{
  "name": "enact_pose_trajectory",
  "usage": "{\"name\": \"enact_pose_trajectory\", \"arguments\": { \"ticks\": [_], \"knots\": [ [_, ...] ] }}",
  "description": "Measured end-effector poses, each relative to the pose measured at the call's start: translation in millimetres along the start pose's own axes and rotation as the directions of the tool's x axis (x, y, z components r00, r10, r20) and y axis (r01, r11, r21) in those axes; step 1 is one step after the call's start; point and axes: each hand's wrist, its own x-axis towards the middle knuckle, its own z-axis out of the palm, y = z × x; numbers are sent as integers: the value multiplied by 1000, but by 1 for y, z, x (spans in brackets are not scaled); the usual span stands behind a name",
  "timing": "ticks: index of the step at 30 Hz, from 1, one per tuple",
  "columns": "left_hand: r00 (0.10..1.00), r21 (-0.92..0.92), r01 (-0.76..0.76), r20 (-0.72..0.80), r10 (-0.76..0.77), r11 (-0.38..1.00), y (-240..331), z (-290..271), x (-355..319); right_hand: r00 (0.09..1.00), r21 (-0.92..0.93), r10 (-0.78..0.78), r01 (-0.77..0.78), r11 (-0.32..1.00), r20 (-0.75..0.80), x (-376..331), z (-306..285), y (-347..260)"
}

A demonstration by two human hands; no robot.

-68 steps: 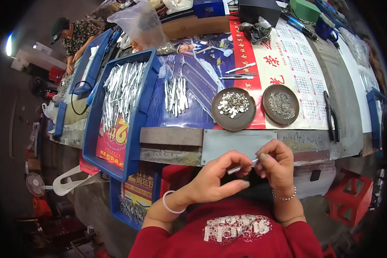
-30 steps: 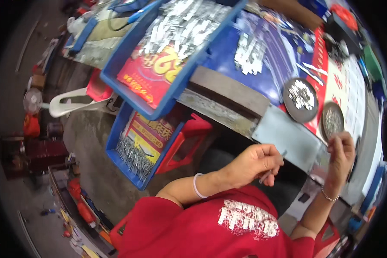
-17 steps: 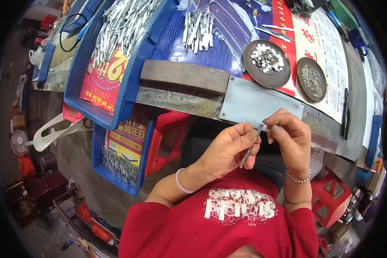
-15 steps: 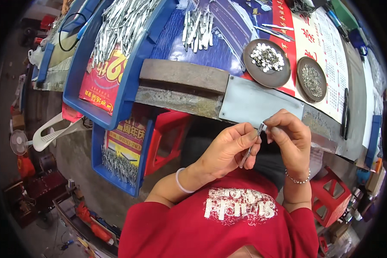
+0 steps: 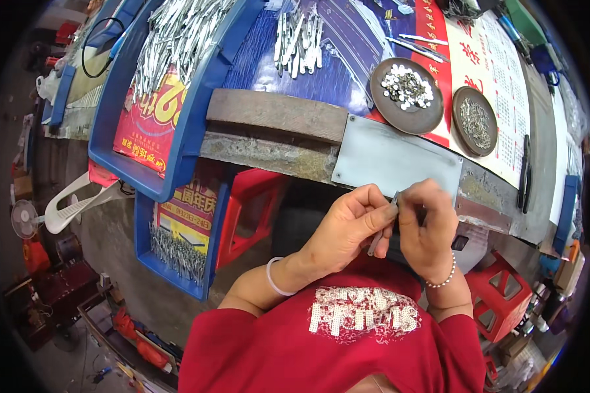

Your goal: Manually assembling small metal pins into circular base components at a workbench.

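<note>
My left hand (image 5: 354, 226) pinches a slim silver metal piece (image 5: 375, 243) between thumb and fingers, just off the bench's near edge. The piece slants, its lower end sticking out below the fingers. At its upper end my right hand (image 5: 429, 226) is closed, fingers curled over and slightly blurred; what they grip is hidden. Beyond the hands, a grey metal plate (image 5: 393, 157) is fixed to the bench edge. A brown dish (image 5: 400, 120) of small white and dark round pieces stands behind it, beside a second brown dish (image 5: 462, 134) of tiny metal parts.
Similar metal pieces (image 5: 299, 42) lie on the blue bench cover. At left is a large blue tray (image 5: 180, 141) of them, with a smaller blue tray (image 5: 210, 262) lower down. Red stools (image 5: 255, 213) stand below. Black tweezers-like tool (image 5: 525, 173) lies at right.
My right hand has turned and its fingers have curled down over the metal piece's upper end, the wrist shifting slightly left. My left hand keeps its pinch, almost unmoved.
</note>
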Motion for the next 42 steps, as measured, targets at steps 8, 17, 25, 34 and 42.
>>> {"name": "enact_pose_trajectory", "arguments": {
  "ticks": [8,17,25,34,42],
  "knots": [
    [993,80,-73,99,65,994,1,2,-5,841,695,421,-527,490,341,15,-13,0],
    [997,112,-71,9,70,991,4,5,-3,879,377,455,-473,796,142,1,-3,0],
    [968,27,-240,77,238,970,-9,2,-2,990,71,136,-132,989,-48,-7,22,-12],
    [969,-44,-232,83,235,972,-7,-3,-5,996,61,76,-73,995,-50,-5,27,-9],
    [958,-79,-244,136,253,966,1,-4,-19,903,513,280,-418,750,326,20,9,-8]
  ]
}}
